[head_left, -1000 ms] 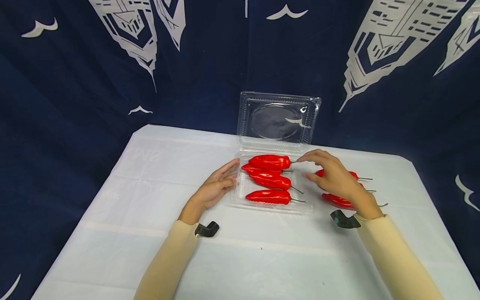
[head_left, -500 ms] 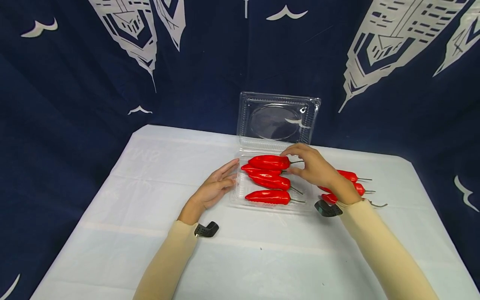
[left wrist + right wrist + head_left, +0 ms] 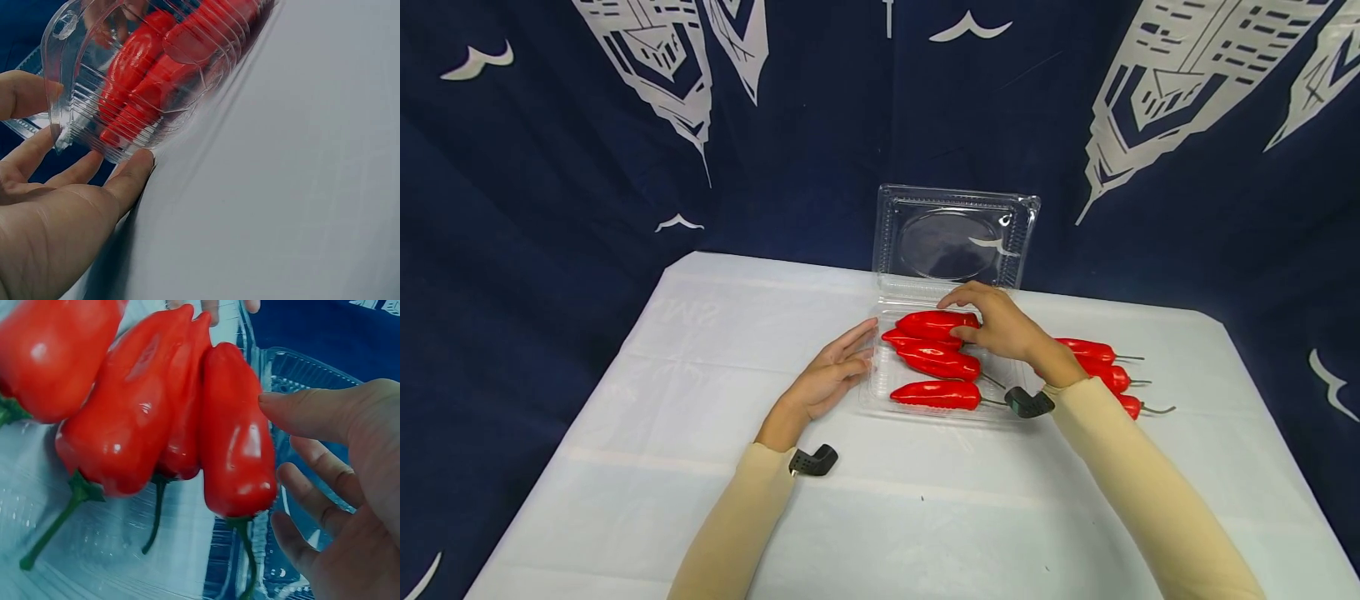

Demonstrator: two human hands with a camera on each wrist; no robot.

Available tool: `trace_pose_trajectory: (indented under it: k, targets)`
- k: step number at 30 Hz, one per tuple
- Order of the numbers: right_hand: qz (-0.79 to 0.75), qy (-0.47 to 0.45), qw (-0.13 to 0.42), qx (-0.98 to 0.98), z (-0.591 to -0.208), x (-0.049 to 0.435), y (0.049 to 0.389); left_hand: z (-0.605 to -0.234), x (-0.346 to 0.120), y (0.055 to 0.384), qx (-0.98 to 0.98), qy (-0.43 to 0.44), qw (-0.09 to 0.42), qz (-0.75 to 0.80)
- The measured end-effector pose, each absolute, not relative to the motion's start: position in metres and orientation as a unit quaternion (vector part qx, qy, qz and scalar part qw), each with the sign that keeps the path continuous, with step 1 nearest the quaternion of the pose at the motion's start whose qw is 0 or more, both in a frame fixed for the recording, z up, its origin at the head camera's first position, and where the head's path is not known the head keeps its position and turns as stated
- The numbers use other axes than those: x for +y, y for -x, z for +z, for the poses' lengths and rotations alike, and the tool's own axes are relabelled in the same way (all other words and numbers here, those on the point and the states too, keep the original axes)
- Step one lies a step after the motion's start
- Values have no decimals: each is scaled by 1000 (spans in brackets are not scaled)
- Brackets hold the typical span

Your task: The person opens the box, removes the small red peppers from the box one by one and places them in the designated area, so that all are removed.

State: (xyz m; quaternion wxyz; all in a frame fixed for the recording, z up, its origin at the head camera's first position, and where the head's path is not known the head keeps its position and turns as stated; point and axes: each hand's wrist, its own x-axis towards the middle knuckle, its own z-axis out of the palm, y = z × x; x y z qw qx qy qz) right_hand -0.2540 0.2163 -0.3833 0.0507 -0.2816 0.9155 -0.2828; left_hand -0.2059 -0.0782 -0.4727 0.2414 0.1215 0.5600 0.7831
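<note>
In the head view, a clear hinged plastic box (image 3: 880,392) holds several red peppers with green stems. My left hand (image 3: 823,379) is at the box's left side, its extended fingers touching the wall and rim; the left wrist view shows the fingertips (image 3: 53,90) at the clear edge. My right hand (image 3: 996,325) reaches over the box at the farthest pepper (image 3: 928,323). In the right wrist view, the thumb (image 3: 300,412) lies right at this pepper's side, and the other fingers are loosely bent beyond it, not wrapped round it.
The box's clear lid (image 3: 955,237) stands raised at the back, against a dark blue cloth (image 3: 820,167) with white prints. Three more red peppers (image 3: 1108,375) lie on the white table (image 3: 700,350) right of the box, partly behind the right forearm.
My right hand has moved left from near the loose peppers, past the stems, to the body of the farthest pepper in the box. The left hand and the peppers have stayed put.
</note>
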Motion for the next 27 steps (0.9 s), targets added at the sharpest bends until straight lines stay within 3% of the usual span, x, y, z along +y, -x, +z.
trace_pose_trajectory:
  k: [27]
  targets:
    - [-292,312,86,900,-403,199,255,-471,-78,205,576,-117,238,774]
